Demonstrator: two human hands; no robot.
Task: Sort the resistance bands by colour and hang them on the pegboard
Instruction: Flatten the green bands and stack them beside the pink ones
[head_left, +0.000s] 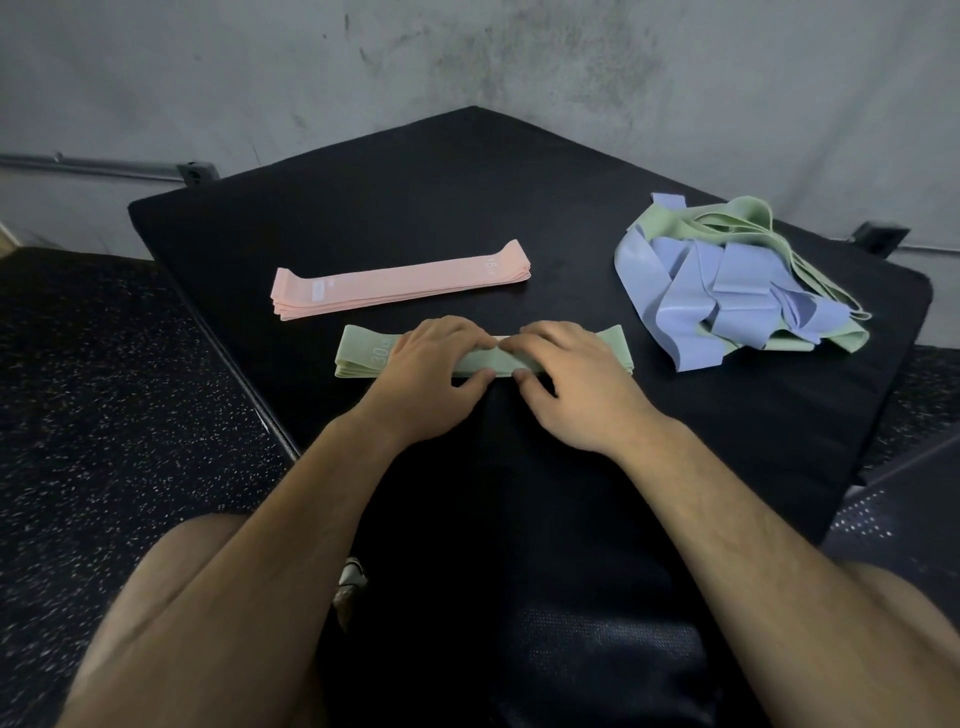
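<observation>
Against a grey wall (519, 62), a black mat (415, 208) was spread. Near its middle a green stack (358, 356) was pinched flat by the left hand (436, 374) and right hand (566, 379), with a pink stack (400, 280) just beyond. Sorting was judged unfinished: another green band would need pulling from the mixed pile (727, 291).

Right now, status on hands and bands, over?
Both left hand and right hand grip the green stack, thumbs at near edge. Beyond it, pink stack sorted. At right, blue-green pile unsorted. Nothing blocking.
</observation>
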